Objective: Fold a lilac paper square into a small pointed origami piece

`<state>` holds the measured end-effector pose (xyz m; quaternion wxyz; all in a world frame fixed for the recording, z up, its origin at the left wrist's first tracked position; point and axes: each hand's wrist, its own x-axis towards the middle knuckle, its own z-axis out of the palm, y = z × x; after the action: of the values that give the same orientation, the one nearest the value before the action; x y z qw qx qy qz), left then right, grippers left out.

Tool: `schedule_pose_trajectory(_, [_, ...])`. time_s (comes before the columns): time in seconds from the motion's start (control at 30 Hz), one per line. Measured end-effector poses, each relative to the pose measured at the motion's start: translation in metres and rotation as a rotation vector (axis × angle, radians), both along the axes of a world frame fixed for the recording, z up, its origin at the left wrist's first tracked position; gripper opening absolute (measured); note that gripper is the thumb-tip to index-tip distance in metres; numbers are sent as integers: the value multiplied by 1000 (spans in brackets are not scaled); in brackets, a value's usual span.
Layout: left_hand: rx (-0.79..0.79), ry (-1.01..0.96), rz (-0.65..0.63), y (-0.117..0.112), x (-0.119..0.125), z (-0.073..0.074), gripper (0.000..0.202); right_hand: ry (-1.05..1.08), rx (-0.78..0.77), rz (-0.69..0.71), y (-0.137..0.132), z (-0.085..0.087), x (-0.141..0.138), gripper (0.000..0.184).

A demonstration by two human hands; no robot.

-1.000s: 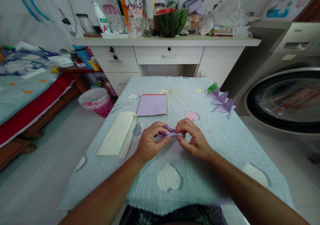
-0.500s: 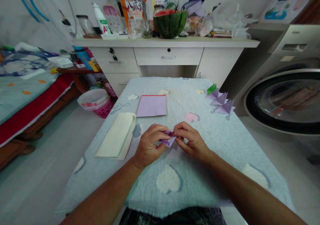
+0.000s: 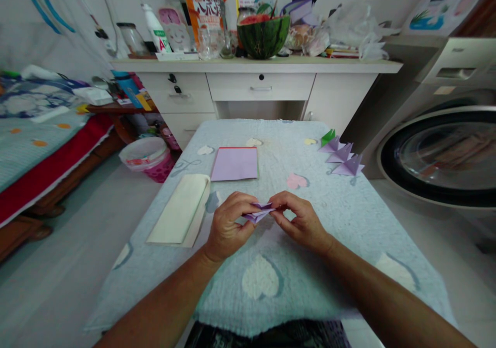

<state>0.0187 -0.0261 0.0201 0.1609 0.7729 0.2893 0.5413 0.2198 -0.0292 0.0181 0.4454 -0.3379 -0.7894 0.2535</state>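
Note:
Between my two hands is a small folded piece of purple origami paper (image 3: 259,214), held just above the table. My left hand (image 3: 231,225) pinches its left side, fingers on top and thumb below. Thumb and forefinger of my right hand (image 3: 297,218) close on its right-hand point. My fingertips hide part of the folds. Beyond my hands lies a stack of square paper (image 3: 234,163), purple on top with a red edge behind. Several folded pieces, purple (image 3: 342,154) and one green (image 3: 328,137), stand in a row at the table's far right.
A folded cream sheet (image 3: 180,211) lies left of my hands on the heart-patterned tablecloth (image 3: 321,265). Past the table stands a white cabinet (image 3: 240,68) bearing a cut watermelon (image 3: 263,37). A washing machine (image 3: 445,146) is at right, a pink bin (image 3: 149,157) at left.
The purple paper has turned and flattened slightly between my fingers, its point now directed right. My right fingers have shifted a little; everything else stays put.

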Motion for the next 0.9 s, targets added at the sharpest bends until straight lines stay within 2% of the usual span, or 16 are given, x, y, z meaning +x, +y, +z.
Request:
schedule_pose_trajectory(0.13, [-36,-49,-20,0,0,-3,16,37,-39,-24,0,-4,0,10])
schedule_pose_trajectory(0.27, [-99,-123,12,-1,0,-5,15,74,-88,-44,-1,-4,1,15])
schedule_pose_trajectory(0.47, [-247,-268,100,-5,5,-11,33,106,-193,-4,-1,0,1,22])
schedule_pose_trajectory(0.7, [-400,-327,-8,-8,10,-2,62,103,-156,52,2,2,0,7])
schedule_pose_trajectory(0.9, [-594,-308,-101,-4,6,3,47,90,-114,80,1,7,0,7])
